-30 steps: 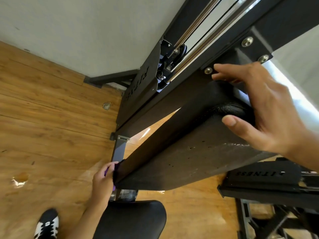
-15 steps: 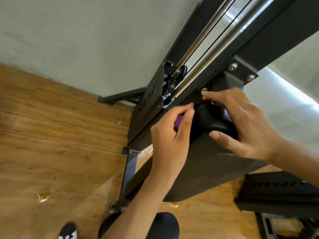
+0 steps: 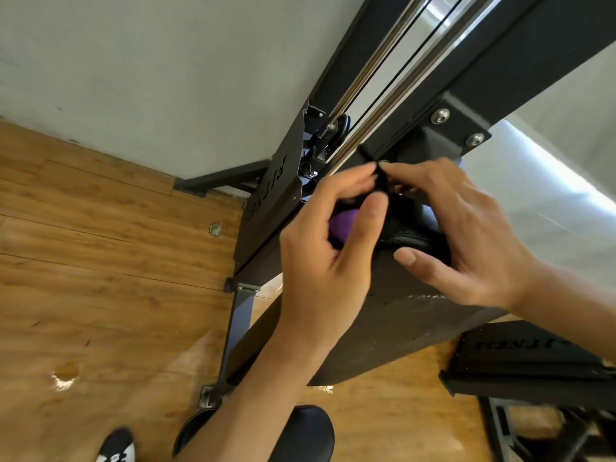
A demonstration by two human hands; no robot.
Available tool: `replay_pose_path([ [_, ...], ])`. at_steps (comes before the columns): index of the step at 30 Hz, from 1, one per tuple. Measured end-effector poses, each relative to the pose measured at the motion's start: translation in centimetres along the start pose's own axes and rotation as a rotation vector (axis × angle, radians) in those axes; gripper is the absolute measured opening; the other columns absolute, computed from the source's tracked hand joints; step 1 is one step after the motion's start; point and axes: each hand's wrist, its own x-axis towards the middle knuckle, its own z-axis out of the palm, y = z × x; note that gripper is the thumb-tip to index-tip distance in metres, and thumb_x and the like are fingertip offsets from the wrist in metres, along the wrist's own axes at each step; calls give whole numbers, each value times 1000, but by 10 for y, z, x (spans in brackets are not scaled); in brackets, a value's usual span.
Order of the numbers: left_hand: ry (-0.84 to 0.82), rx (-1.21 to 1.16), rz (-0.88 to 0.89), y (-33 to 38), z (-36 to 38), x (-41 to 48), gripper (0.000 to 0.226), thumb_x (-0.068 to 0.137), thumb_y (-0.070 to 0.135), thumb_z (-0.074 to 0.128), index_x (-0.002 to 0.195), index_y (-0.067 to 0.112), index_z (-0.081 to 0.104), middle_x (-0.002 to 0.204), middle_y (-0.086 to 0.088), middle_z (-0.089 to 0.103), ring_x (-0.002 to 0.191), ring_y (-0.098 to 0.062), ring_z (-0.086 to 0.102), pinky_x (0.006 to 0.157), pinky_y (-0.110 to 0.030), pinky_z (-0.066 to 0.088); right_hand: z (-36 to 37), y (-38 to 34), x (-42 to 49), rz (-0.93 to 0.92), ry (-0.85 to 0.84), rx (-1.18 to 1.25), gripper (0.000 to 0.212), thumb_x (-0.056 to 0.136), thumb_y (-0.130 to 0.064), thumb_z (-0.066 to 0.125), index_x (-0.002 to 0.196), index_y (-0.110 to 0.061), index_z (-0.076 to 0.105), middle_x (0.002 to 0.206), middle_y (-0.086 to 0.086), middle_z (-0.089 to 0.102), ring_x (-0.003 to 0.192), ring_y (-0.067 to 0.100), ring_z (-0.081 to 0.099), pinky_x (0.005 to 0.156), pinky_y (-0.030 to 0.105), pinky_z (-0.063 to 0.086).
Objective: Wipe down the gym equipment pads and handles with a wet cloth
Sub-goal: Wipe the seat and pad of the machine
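Note:
A long black back pad (image 3: 410, 315) of a gym machine runs from the lower left up to the centre. My left hand (image 3: 326, 248) grips a purple cloth (image 3: 345, 221) against the pad's top left edge; only a bit of the cloth shows between the fingers. My right hand (image 3: 466, 235) holds the pad's upper end, thumb under the stitched rim and fingers over the top, fingertips meeting those of the left hand. The pad's top face is hidden behind both hands.
The machine's black frame (image 3: 520, 71) with chrome guide rods (image 3: 383, 65) rises behind the pad. A round black seat (image 3: 300, 435) sits below it. A second black frame part (image 3: 520, 365) lies at the right. My shoe (image 3: 116, 448) stands on the wooden floor (image 3: 100, 261), with a grey wall (image 3: 150, 71) behind.
My left hand with the cloth went from the pad's lower end up to its top, beside the right hand. The right hand kept its hold on the upper end.

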Motion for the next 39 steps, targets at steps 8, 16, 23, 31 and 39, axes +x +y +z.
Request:
replay_pose_path([
  [8, -171, -38, -213, -46, -28, -24, 26, 102, 36, 43, 111, 24, 64, 95, 0, 62, 90, -16, 61, 79, -21, 45, -2, 4, 0, -7, -13, 33, 73, 97, -59, 40, 146, -5, 44, 126, 10, 57, 112, 24, 56, 96, 34, 44],
  [16, -163, 80, 59, 0, 6, 17, 45, 105, 28, 46, 137, 0, 60, 102, -5, 72, 90, -5, 67, 78, -12, 50, -3, 2, 1, -1, 25, 66, 68, 97, -60, 41, 141, -9, 42, 124, -4, 51, 109, 13, 53, 95, 26, 41],
  [23, -7, 174, -67, -27, -14, -30, 30, 105, 26, 50, 121, 12, 70, 112, 3, 72, 107, -6, 68, 87, -13, 50, -3, 2, -1, 24, 5, 43, 70, 90, -49, 51, 140, 1, 49, 124, 10, 57, 110, 24, 57, 92, 37, 47],
  [31, 0, 193, 23, 19, 25, 24, 21, 108, 17, 54, 110, 5, 72, 83, 14, 57, 70, 9, 55, 66, -3, 40, -3, 3, 2, -10, 43, 100, 64, 95, -54, 46, 141, -11, 38, 128, -3, 49, 111, 9, 52, 96, 24, 38],
  [39, -4, 201, -159, -26, -19, -28, 24, 102, 30, 52, 102, 18, 73, 81, 16, 65, 79, -3, 66, 69, -10, 46, -5, 1, 1, 0, 3, 43, 70, 88, -45, 52, 139, 3, 47, 126, 4, 51, 110, 24, 57, 95, 30, 44],
])
